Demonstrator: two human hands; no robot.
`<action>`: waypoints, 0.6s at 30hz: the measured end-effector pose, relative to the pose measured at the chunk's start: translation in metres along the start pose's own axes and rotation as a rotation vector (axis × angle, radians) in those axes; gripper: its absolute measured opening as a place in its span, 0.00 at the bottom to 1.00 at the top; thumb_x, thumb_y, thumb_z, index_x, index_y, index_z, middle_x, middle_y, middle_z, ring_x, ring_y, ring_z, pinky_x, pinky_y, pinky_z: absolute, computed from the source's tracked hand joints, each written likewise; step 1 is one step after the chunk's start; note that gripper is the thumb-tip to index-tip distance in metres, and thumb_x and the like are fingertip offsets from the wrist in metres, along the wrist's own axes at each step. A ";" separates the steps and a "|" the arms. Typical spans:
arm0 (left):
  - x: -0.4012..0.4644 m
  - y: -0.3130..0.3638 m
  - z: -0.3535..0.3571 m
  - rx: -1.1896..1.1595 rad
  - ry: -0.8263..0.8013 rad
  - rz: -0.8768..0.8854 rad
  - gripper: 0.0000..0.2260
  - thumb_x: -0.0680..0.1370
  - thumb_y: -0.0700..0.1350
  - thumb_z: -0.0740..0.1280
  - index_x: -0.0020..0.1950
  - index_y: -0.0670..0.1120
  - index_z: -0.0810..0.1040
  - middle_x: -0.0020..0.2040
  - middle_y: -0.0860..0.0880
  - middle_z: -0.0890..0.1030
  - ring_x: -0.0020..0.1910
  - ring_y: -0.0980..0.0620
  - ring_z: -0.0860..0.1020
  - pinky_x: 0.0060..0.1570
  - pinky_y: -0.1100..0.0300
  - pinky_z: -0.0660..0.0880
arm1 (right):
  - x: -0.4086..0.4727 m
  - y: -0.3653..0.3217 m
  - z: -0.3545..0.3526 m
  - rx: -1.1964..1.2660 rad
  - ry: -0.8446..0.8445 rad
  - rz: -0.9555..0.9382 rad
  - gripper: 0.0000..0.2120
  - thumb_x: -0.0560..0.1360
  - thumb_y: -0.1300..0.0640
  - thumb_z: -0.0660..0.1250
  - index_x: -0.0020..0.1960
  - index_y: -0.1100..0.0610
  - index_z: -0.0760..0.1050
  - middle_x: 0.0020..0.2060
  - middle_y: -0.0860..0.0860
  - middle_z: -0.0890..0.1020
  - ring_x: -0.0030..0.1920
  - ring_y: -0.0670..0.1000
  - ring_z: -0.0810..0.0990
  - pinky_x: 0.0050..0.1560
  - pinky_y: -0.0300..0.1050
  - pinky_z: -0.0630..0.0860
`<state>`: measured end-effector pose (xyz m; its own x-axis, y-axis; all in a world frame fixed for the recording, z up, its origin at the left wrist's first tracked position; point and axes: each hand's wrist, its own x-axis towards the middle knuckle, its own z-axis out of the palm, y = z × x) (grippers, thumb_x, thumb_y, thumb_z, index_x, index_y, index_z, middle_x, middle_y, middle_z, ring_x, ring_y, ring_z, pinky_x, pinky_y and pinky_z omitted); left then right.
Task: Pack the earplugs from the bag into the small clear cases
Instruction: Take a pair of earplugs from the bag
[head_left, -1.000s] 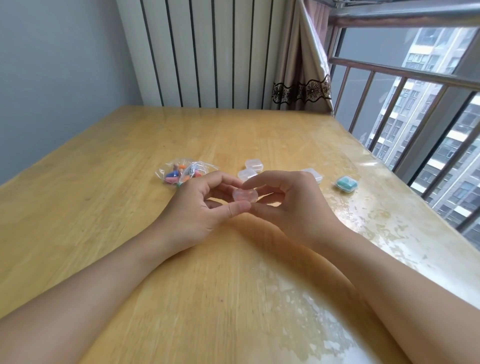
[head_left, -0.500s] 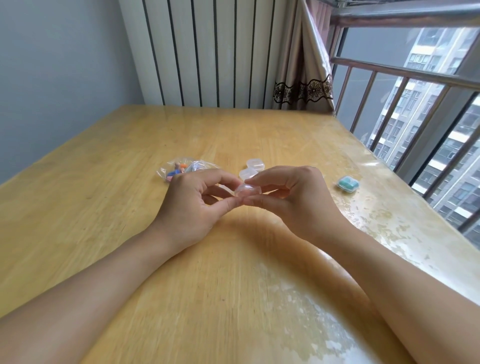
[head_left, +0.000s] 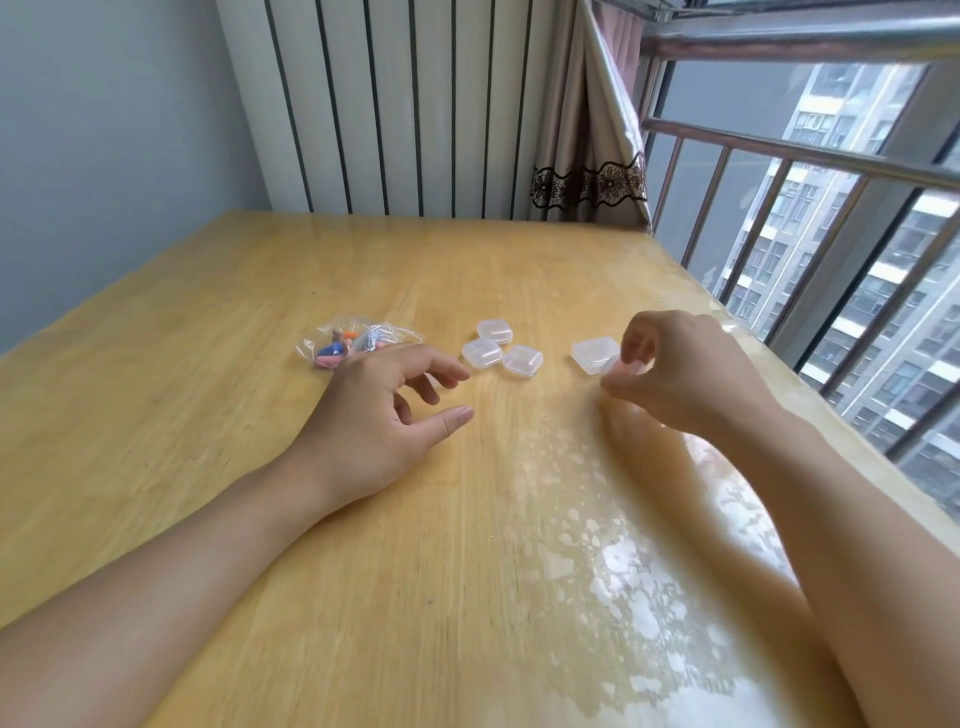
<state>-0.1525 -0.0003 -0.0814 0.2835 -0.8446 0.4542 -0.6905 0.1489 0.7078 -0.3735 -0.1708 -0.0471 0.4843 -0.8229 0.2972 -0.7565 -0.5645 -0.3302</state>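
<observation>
A clear plastic bag (head_left: 352, 341) with several coloured earplugs lies on the wooden table (head_left: 260, 322), just beyond my left hand (head_left: 382, 415). That hand rests on the table, fingers apart, holding nothing. Three small clear cases (head_left: 495, 331), (head_left: 482, 353), (head_left: 522, 360) sit shut in a cluster right of its fingertips. My right hand (head_left: 675, 369) pinches a small clear case (head_left: 621, 368) low over the table, next to another clear case (head_left: 595, 353) lying there. The held case is blurred and partly hidden by my fingers.
The table's right edge runs along a window with metal railings (head_left: 779, 156). A curtain (head_left: 587, 130) hangs at the far right corner. A striped panel and a grey wall stand behind and to the left.
My hands have parted. The right hand carried the clear case to the right, beside the case near the window. The left hand let go and dropped to the table.
</observation>
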 end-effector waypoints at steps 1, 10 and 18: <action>0.000 0.000 0.000 0.002 0.001 -0.005 0.12 0.71 0.43 0.78 0.51 0.54 0.83 0.47 0.57 0.83 0.46 0.55 0.80 0.38 0.58 0.79 | 0.001 0.004 -0.002 -0.023 0.000 0.027 0.08 0.68 0.51 0.75 0.41 0.50 0.76 0.41 0.49 0.82 0.37 0.53 0.81 0.38 0.50 0.81; 0.000 -0.001 0.001 0.033 -0.012 -0.001 0.10 0.71 0.44 0.79 0.48 0.54 0.84 0.48 0.58 0.84 0.46 0.56 0.79 0.38 0.58 0.78 | 0.006 0.007 -0.005 -0.077 -0.042 0.084 0.12 0.65 0.48 0.82 0.39 0.51 0.81 0.37 0.49 0.82 0.38 0.53 0.82 0.37 0.48 0.80; 0.014 -0.011 -0.025 0.245 0.416 -0.052 0.11 0.70 0.43 0.72 0.52 0.49 0.82 0.46 0.54 0.79 0.43 0.58 0.74 0.42 0.67 0.68 | 0.001 -0.005 0.006 -0.039 0.152 -0.009 0.07 0.72 0.51 0.75 0.44 0.53 0.80 0.41 0.48 0.77 0.42 0.51 0.75 0.36 0.44 0.67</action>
<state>-0.1248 -0.0008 -0.0693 0.5290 -0.5628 0.6351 -0.7907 -0.0554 0.6096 -0.3663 -0.1690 -0.0504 0.4208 -0.7971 0.4332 -0.7706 -0.5660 -0.2930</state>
